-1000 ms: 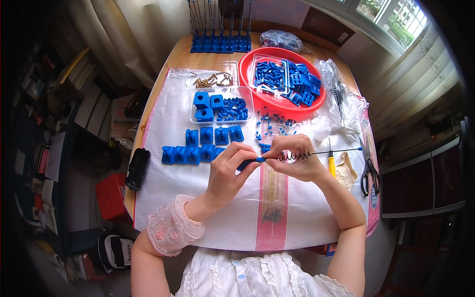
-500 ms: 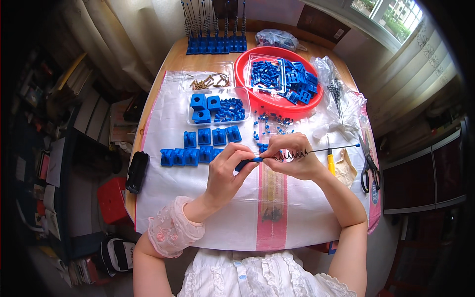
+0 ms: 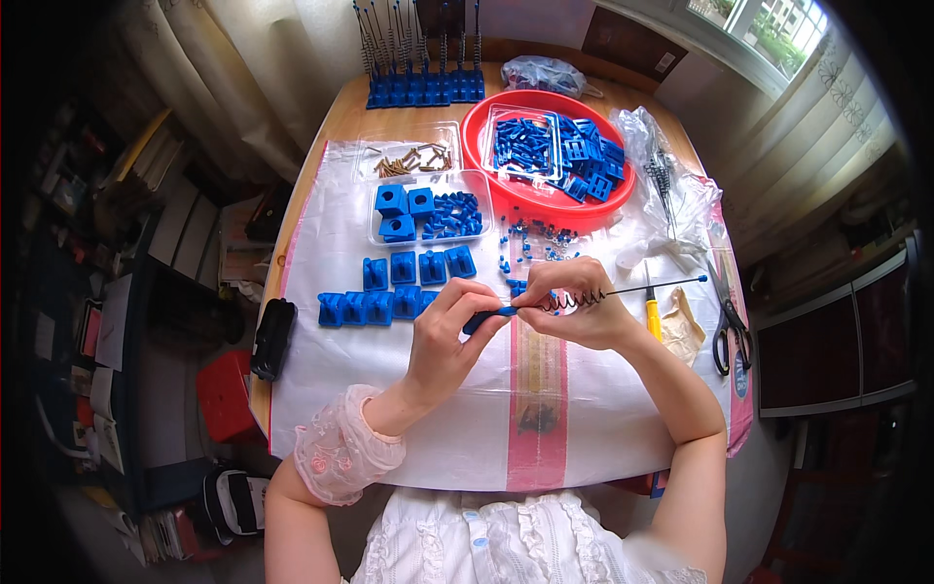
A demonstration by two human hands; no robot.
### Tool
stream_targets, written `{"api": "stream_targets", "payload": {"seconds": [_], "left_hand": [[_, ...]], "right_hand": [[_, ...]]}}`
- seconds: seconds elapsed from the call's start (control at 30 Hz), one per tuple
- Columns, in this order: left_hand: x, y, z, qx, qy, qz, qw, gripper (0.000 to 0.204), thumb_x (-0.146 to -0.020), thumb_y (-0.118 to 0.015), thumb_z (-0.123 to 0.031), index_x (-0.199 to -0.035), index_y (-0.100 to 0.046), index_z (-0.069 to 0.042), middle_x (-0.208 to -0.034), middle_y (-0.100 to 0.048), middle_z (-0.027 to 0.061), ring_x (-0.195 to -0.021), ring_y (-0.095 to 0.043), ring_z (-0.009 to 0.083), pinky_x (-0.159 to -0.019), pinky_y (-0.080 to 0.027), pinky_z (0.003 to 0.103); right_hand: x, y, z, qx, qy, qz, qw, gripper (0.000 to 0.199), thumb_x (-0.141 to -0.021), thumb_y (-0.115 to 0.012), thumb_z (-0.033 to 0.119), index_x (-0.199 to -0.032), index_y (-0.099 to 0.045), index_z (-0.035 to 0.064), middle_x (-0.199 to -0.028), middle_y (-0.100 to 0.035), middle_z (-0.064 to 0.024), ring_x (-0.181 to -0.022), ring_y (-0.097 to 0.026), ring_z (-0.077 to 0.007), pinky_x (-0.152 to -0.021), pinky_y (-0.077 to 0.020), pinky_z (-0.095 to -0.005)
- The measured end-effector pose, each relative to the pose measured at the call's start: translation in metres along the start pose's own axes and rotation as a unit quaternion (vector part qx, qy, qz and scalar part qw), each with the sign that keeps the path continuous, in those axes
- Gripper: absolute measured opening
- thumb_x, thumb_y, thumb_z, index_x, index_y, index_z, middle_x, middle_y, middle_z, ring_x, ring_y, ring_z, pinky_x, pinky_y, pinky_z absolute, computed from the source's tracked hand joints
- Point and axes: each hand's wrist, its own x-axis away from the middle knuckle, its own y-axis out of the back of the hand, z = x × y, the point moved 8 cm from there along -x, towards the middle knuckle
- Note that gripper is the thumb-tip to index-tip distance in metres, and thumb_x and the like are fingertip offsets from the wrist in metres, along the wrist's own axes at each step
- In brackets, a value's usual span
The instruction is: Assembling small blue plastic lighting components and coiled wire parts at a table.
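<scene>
Over the middle of the table my left hand pinches a small blue plastic piece between thumb and fingers. My right hand meets it and grips a thin dark rod with a coil spring around it. The rod points to the right and ends in a blue tip. Its left end reaches the blue piece, but my fingertips hide the joint. Just beyond my left hand stand several blue bracket-like blocks in two rows. Tiny blue and metal parts lie scattered beyond my right hand.
A red basin holds blue parts. Clear boxes carry brass screws and blue pieces. Finished-looking spring-rod assemblies stand at the back. On the right lie a yellow-handled tool, scissors and bagged springs. A black case sits left.
Both hands keep their hold with almost no movement. The rod's blue tip has risen very slightly, and the whole view has shifted a little.
</scene>
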Motion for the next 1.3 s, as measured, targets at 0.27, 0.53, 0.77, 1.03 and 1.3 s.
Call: {"api": "stream_targets", "payload": {"seconds": [0.27,0.53,0.77,1.03,1.3], "left_hand": [[-0.0001,-0.0007,0.0005,0.009,0.008,0.001,1.000,0.016,-0.086,-0.081,-0.002,-0.099,-0.071,-0.002,-0.101,-0.066,0.0084,-0.092,-0.067,0.0219,-0.077,-0.054,0.031],[0.0003,-0.0007,0.0011,0.006,0.008,0.003,1.000,0.017,-0.086,-0.081,-0.002,-0.099,-0.071,-0.003,-0.101,-0.066,0.0085,-0.092,-0.067,0.0222,-0.078,-0.054,0.032],[-0.0005,-0.0008,0.0003,0.008,0.005,0.003,1.000,0.017,-0.085,-0.081,-0.002,-0.099,-0.071,-0.003,-0.101,-0.067,0.0087,-0.093,-0.068,0.0224,-0.078,-0.054,0.032],[-0.0007,-0.0010,-0.0007,0.005,0.001,0.003,1.000,0.016,-0.086,-0.081,-0.002,-0.098,-0.071,-0.002,-0.100,-0.067,0.0086,-0.091,-0.068,0.0223,-0.077,-0.054,0.032],[-0.0004,-0.0014,-0.0006,0.006,-0.002,0.003,1.000,0.016,-0.086,-0.081,-0.002,-0.098,-0.070,-0.002,-0.100,-0.066,0.0084,-0.091,-0.067,0.0216,-0.076,-0.054,0.031]], "right_hand": [[0.0008,0.0003,-0.0014,-0.005,-0.006,0.000,1.000,0.004,-0.081,-0.076,0.001,-0.085,-0.077,0.0014,-0.070,-0.062,-0.0013,-0.065,-0.054,-0.0086,-0.059,-0.0430,-0.0265],[0.0002,-0.0003,-0.0003,-0.004,-0.001,0.003,1.000,0.005,-0.081,-0.076,0.000,-0.085,-0.076,0.0009,-0.070,-0.062,-0.0018,-0.065,-0.054,-0.0085,-0.059,-0.0428,-0.0266],[0.0008,-0.0001,-0.0015,-0.004,-0.006,0.004,1.000,0.004,-0.081,-0.075,0.000,-0.085,-0.076,0.0006,-0.071,-0.062,-0.0014,-0.066,-0.055,-0.0083,-0.060,-0.0427,-0.0266],[0.0011,-0.0005,-0.0029,-0.008,-0.007,0.002,1.000,0.004,-0.081,-0.075,0.000,-0.085,-0.076,0.0009,-0.071,-0.062,-0.0012,-0.066,-0.054,-0.0084,-0.060,-0.0427,-0.0262],[0.0008,-0.0006,-0.0030,-0.005,-0.004,0.003,1.000,0.004,-0.080,-0.076,0.000,-0.085,-0.076,0.0008,-0.071,-0.062,-0.0011,-0.066,-0.055,-0.0084,-0.060,-0.0430,-0.0261]]}}
